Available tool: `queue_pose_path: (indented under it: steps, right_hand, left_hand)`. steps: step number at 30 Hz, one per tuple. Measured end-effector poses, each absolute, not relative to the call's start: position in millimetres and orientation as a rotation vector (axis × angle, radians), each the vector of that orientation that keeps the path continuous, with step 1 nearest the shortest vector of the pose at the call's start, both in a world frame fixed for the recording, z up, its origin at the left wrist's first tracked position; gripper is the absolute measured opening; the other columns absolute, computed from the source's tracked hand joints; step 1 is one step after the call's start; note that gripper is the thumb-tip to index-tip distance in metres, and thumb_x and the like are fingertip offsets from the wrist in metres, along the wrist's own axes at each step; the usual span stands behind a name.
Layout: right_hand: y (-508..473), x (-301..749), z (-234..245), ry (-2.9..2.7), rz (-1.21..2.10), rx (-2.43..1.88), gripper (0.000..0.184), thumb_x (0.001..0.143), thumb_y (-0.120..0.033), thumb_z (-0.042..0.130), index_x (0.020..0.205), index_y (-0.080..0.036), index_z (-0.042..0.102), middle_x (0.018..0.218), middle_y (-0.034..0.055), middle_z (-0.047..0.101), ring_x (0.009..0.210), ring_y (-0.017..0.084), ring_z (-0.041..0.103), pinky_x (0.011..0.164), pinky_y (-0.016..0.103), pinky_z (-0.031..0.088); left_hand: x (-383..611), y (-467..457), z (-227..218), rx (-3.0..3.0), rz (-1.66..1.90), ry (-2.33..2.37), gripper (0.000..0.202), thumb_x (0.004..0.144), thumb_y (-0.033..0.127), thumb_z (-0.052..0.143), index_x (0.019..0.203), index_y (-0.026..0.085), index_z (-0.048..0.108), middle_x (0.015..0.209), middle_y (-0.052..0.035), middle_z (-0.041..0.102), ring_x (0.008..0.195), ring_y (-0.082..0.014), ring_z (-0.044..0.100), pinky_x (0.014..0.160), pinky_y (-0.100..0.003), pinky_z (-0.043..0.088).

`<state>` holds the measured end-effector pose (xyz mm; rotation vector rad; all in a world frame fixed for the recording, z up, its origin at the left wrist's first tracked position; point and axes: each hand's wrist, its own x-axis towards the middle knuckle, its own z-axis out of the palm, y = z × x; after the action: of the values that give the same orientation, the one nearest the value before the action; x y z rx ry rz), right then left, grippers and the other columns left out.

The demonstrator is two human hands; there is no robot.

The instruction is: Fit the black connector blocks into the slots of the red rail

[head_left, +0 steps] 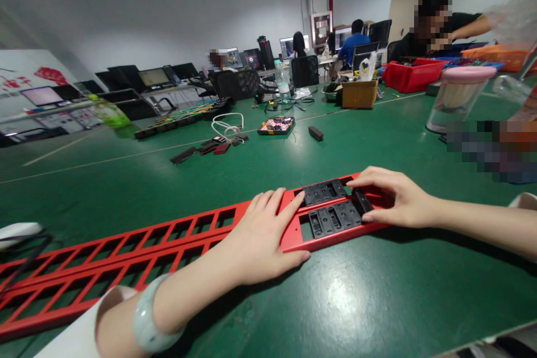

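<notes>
A long red slotted frame (293, 238) lies across the green table, with two rows of rectangular openings. Near its right end, black plastic modules (334, 219) sit side by side in the near row, and more black modules (324, 192) fill part of the far row. My left hand (262, 238) rests flat on the frame just left of them, fingers spread. Between thumb and fingers, my right hand (392, 198) grips a black plastic module (362, 205), tilted at the right end of the near row. Part of the frame's right end is hidden behind this hand.
Beyond the frame lie dark flat pieces (205, 148) with a white cable, a small black tray (276, 125) and a black block (315, 133). A lidded clear cup (459, 99) stands at right, near a red bin (413, 75). Another person (444, 25) leans over the table behind.
</notes>
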<state>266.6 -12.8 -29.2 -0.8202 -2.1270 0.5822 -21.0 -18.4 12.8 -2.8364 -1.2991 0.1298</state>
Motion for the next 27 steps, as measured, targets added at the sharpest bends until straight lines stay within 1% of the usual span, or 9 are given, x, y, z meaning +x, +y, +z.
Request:
queue_pose_path:
  steps: [4,9,19,27]
  right_hand:
    - [-12.1,266.4,-29.7,-2.142,0.558,-0.815,0.05,0.067,-0.035,0.07,0.112,-0.018,0.055,0.101,0.0092,0.058,0.092,0.018,0.058,0.079,0.031,0.048]
    - [-12.0,266.7,-29.4,-2.186,0.517,-0.825,0.05,0.068,-0.037,0.069,0.112,-0.018,0.055,0.101,0.0102,0.058,0.093,0.02,0.057,0.082,0.034,0.047]
    - [-12.4,266.4,-27.4,-2.22,0.531,-0.786,0.047,0.068,-0.035,0.069,0.11,-0.016,0.057,0.101,0.0097,0.059,0.094,0.019,0.055,0.082,0.033,0.045]
    - [-12.5,265.3,-25.8,-2.22,0.525,-0.773,0.042,0.067,-0.037,0.07,0.103,-0.016,0.06,0.093,0.0087,0.062,0.09,0.019,0.057,0.08,0.032,0.046]
  left_hand:
    - [-21.3,-17.7,12.0,-2.834,0.132,-1.292,0.087,0.072,0.061,0.05,0.141,0.021,0.014,0.14,-0.0208,0.024,0.127,-0.0386,0.023,0.101,-0.054,0.021]
    - [-21.4,-17.8,11.2,-2.829,0.126,-1.302,0.088,0.072,0.061,0.05,0.141,0.021,0.014,0.141,-0.0209,0.023,0.127,-0.0391,0.023,0.101,-0.054,0.021]
    - [-21.5,-18.1,11.9,-2.825,0.141,-1.296,0.088,0.072,0.062,0.049,0.141,0.02,0.013,0.14,-0.0222,0.023,0.128,-0.0396,0.022,0.101,-0.054,0.021]
    - [-21.8,-18.4,11.8,-2.831,0.12,-1.285,0.088,0.071,0.061,0.051,0.141,0.02,0.015,0.14,-0.0221,0.024,0.127,-0.0391,0.023,0.101,-0.053,0.021]
